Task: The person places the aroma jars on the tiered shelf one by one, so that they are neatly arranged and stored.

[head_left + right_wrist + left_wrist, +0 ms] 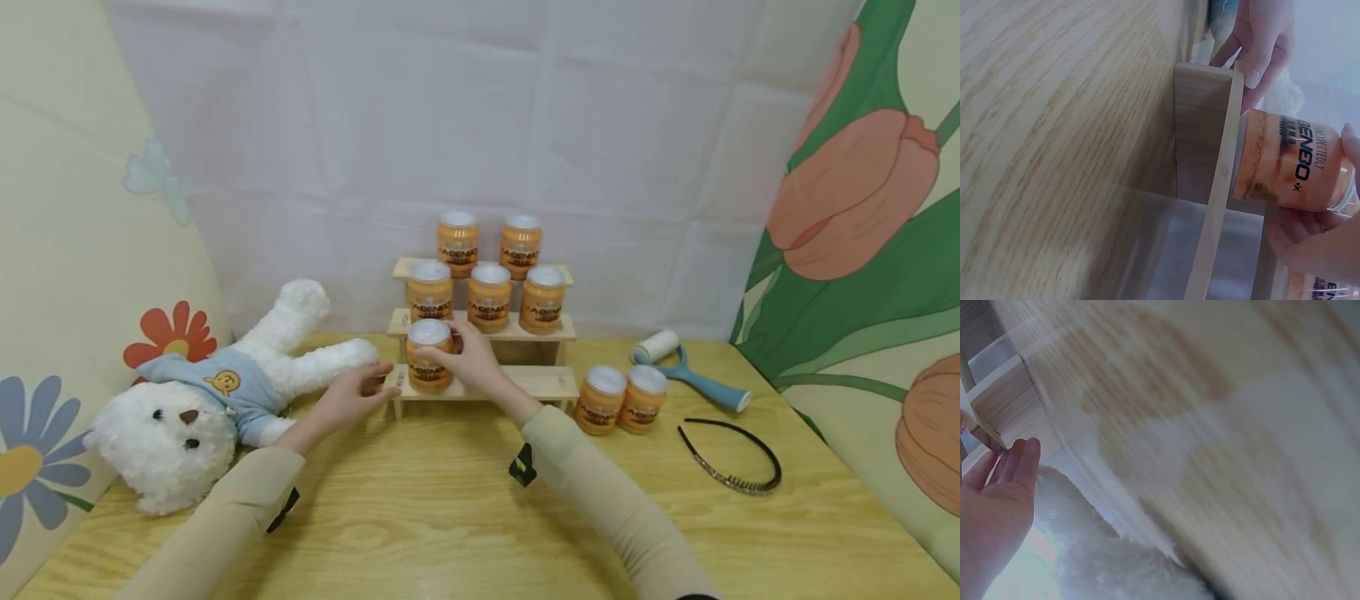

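An orange jar (430, 358) with a pale lid stands upright at the left end of the lowest step of a wooden tiered rack (525, 381). My right hand (476, 358) grips this jar near its top, thumb in front and fingers round the far side. At the left end of that same step is my left hand (352, 398); in the right wrist view its thumb (1254, 76) lies on the board with other fingers beneath. The left wrist view shows the fingers (1022, 464) against the board's corner. Three similar jars (489, 298) line the middle step, and two jars (520, 247) stand on top.
Two more orange jars (600, 402) stand on the table (420, 500) right of the rack. Beyond them lie a blue-handled lint roller (705, 383) and a black headband (772, 467). A white plush bear (180, 442) in a blue shirt lies at the left.
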{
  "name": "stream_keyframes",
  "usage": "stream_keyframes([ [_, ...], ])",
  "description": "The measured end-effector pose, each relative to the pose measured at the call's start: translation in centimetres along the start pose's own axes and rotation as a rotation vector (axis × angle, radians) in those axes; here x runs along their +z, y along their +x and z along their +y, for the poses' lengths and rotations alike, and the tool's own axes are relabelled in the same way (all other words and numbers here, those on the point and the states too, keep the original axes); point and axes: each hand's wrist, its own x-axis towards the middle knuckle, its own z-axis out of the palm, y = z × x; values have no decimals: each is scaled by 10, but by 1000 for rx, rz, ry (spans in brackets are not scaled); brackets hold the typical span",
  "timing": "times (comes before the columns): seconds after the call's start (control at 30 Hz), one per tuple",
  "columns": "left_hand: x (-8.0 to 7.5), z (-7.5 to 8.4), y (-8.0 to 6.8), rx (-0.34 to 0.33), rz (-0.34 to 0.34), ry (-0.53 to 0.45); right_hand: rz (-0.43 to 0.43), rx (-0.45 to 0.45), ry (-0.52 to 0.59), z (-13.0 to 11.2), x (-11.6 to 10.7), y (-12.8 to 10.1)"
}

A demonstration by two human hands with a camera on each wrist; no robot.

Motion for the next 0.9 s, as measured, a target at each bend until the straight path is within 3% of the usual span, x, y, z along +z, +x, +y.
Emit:
stream_keyframes([
  [0.23,4,-4,-1,6,15,-4,-17,-18,16,4,-1,-5],
  [0.33,4,-4,-2,-1,14,-5,-17,17,17,4,-6,-11],
  [0.47,3,-3,-2,-10,11,-3,-22,55,15,1,-19,-21],
  [0.77,-1,3,-1,-2,9,16,-36,1,-12,0,-54,-43],
  [0.9,0,2,-1,3,5,18,-32,39,-6,4,-71,-57],
])
